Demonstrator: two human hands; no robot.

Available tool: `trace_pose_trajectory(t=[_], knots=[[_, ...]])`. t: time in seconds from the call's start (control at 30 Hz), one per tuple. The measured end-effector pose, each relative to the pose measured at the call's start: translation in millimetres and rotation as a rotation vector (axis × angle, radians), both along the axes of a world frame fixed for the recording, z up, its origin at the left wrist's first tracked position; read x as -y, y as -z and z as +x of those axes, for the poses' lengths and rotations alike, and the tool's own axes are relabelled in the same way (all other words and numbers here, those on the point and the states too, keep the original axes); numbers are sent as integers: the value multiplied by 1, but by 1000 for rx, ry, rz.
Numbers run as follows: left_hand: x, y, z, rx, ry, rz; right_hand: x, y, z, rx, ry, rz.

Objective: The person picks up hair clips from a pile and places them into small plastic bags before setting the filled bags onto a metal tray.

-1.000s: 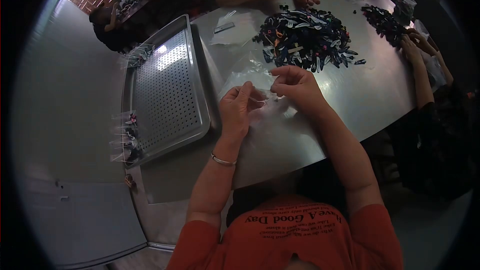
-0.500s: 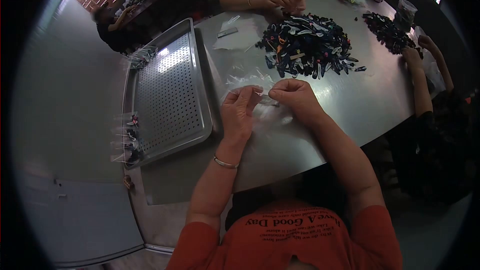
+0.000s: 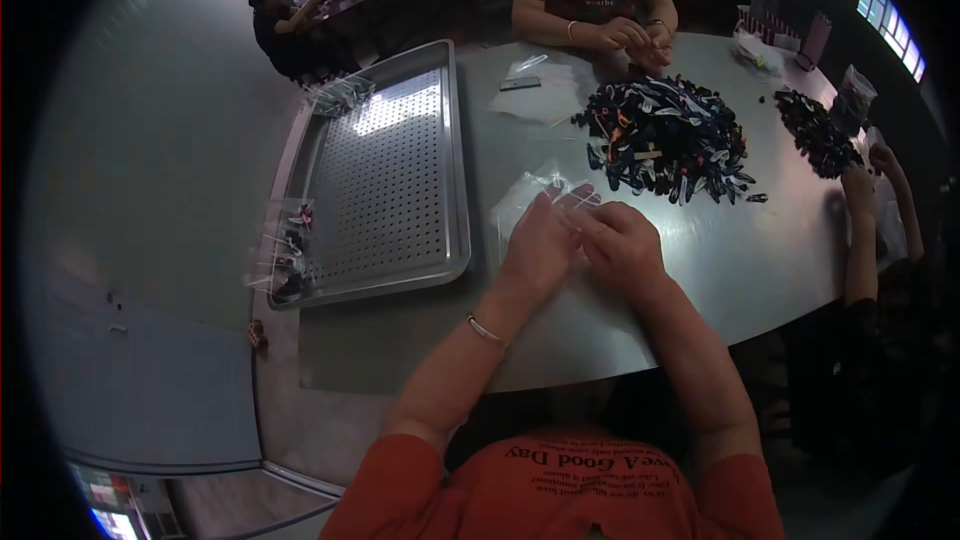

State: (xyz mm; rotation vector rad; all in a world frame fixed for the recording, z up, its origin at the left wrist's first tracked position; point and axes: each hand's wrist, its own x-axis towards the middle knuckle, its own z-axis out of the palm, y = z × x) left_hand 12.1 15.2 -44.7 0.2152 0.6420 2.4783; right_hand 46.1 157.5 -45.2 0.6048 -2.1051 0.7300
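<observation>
Both bare hands come together since the earlier frame: the right hand (image 3: 625,248), then slightly apart, now lies against the fingertips of the left hand (image 3: 543,245). Left fingers and thumb grasp a clear, thin plastic bag with white stripes (image 3: 580,197), which projects just ahead of both hands; right fingers curl against its near edge, though whether they pinch it cannot be told. Loose clear plastic film (image 3: 510,210) lies ahead and left of the left hand. Beyond the right hand rests a heap of small, glossy, mostly dark hair clips (image 3: 670,140); left of the left hand stands a shallow, silver, perforated metal tray (image 3: 385,175). Handling such film well probably calls for a light left-hand pinch near the edge, leaving the right fingertips free to work its layers without creasing. Hidden: the right fingertips' undersides and the bag's lower part. Glare and transparency obscure the bag's outline; its contents, if any, are indiscernible.
</observation>
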Motion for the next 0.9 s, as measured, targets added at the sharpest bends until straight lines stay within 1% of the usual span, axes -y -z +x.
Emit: trace_pose_trajectory(t=[0.07, 0.1, 0.17, 0.27, 0.3, 0.37, 0.4, 0.5, 0.63, 0.7, 0.8, 0.9], knots=[[-1, 11, -6, -83, -20, 3, 5, -1, 1, 3, -7, 34], [-1, 9, -6, -80, -23, 9, 7, -2, 2, -33, -28, 75], [-2, 8, -6, 35, -64, 19, 11, -3, 4, -56, -45, 125], [1, 7, -10, 38, -70, 15, 17, 4, 4, -149, -32, 159], [-1, -13, -2, 126, -72, -37, 19, 5, 6, -127, 1, 172], [1, -13, -1, 87, -114, -151, 24, 5, 6, -102, 53, 163], [-2, -16, 0, 174, -139, -182, 24, 4, 8, -91, 73, 171], [-3, -7, -5, 123, -120, -189, 21, -1, 9, -72, 105, 125], [-11, -1, -10, 209, -157, -209, 13, 0, 10, 24, 95, 241], [-11, -3, -13, 299, -83, -153, 9, 1, 9, 51, 77, 276], [-6, 2, -23, 259, -26, -90, 7, 2, 11, 90, 76, 344], [-5, 7, -24, 274, -65, -114, 5, -6, 12, 91, 60, 338]])
